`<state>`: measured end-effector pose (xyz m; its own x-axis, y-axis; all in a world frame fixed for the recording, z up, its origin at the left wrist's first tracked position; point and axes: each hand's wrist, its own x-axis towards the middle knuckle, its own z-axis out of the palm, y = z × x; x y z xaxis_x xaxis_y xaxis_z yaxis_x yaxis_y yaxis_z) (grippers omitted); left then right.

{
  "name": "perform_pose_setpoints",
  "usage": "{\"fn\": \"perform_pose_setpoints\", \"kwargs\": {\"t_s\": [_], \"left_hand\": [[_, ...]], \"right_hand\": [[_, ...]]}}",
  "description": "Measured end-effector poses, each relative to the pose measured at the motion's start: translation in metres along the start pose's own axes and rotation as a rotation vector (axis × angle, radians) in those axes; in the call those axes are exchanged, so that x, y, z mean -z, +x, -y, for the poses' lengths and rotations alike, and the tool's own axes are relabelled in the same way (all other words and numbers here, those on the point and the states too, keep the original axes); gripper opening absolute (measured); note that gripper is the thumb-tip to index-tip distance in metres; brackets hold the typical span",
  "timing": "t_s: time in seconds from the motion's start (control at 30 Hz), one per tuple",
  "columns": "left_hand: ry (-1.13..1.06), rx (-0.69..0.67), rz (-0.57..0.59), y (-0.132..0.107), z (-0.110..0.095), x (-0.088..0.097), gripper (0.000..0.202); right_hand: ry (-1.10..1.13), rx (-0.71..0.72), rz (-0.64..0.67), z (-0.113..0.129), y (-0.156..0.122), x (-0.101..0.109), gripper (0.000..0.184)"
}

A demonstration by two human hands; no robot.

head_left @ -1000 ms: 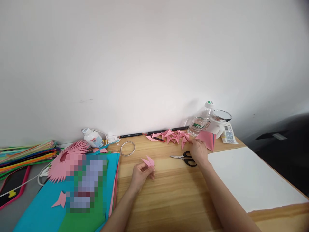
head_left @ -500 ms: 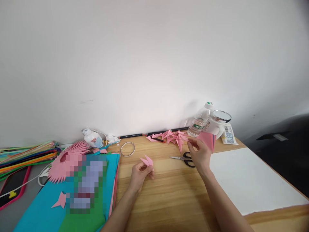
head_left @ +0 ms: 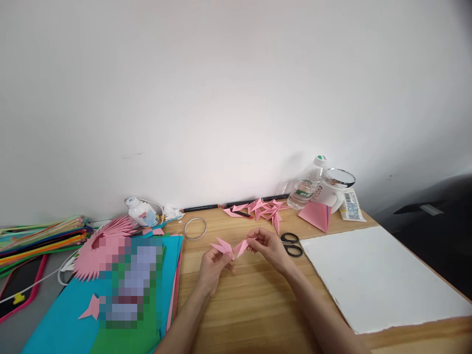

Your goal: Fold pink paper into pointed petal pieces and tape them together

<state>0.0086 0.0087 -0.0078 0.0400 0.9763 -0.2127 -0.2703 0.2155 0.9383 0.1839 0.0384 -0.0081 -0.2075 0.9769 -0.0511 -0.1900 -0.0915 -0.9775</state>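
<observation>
Pinched in my left hand [head_left: 216, 268] are pink folded paper pieces [head_left: 223, 245], their points sticking up and to the left. My right hand [head_left: 268, 247] is closed on another pink folded paper piece [head_left: 242, 247], held close beside the first, above the wooden table [head_left: 236, 314]. Whether the two papers touch, I cannot tell. Behind my hands lies a pile of similar pink folded pieces [head_left: 260, 209] by the wall. Black-handled scissors [head_left: 291, 245] rest just right of my right hand, their blades hidden behind it.
A clear water bottle [head_left: 303, 189], a white mug [head_left: 334, 194] and a pink paper sheet [head_left: 316, 216] stand at the back right. White board [head_left: 391, 280] covers the right side. Left are coloured paper sheets [head_left: 59, 314], a pink paper ring [head_left: 84, 255] and a white bottle [head_left: 142, 212].
My right hand has come from the pink pile leftward and nearer, bringing a folded paper piece beside the ones in my left hand. The left hand has stayed almost in place.
</observation>
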Motion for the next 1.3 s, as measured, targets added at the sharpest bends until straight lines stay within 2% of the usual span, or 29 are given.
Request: {"fn": "perform_pose_setpoints", "kwargs": {"t_s": [0.13, 0.23, 0.37, 0.5, 0.6, 0.73, 0.9, 1.17, 1.3], "left_hand": [[0.023, 0.019, 0.019, 0.001, 0.003, 0.000, 0.027], [0.041, 0.033, 0.043, 0.001, 0.002, 0.001, 0.027], [0.072, 0.058, 0.110, -0.001, -0.001, 0.000, 0.024], [0.075, 0.089, 0.218, -0.003, -0.001, -0.001, 0.024], [0.050, 0.086, 0.168, -0.003, -0.001, -0.001, 0.023], [0.027, 0.076, 0.086, -0.002, -0.002, -0.001, 0.024], [0.026, 0.080, 0.061, -0.002, -0.004, -0.001, 0.025], [0.021, 0.076, 0.090, -0.002, -0.008, -0.001, 0.024], [0.020, 0.073, 0.060, -0.002, -0.011, 0.000, 0.025]], "right_hand": [[0.049, -0.042, -0.056, -0.013, -0.004, -0.010, 0.043], [0.111, -0.053, -0.077, -0.017, -0.008, -0.016, 0.039], [0.125, -0.026, -0.038, -0.012, -0.012, -0.022, 0.032], [0.074, -0.040, -0.057, -0.005, -0.013, -0.023, 0.037], [-0.003, -0.052, -0.096, -0.005, -0.013, -0.023, 0.041], [-0.055, -0.045, -0.046, -0.009, -0.012, -0.023, 0.042], [-0.016, -0.058, -0.018, -0.013, -0.012, -0.023, 0.042], [0.112, -0.005, 0.220, 0.001, -0.014, -0.017, 0.036], [0.077, -0.011, 0.178, 0.001, -0.014, -0.014, 0.033]]}}
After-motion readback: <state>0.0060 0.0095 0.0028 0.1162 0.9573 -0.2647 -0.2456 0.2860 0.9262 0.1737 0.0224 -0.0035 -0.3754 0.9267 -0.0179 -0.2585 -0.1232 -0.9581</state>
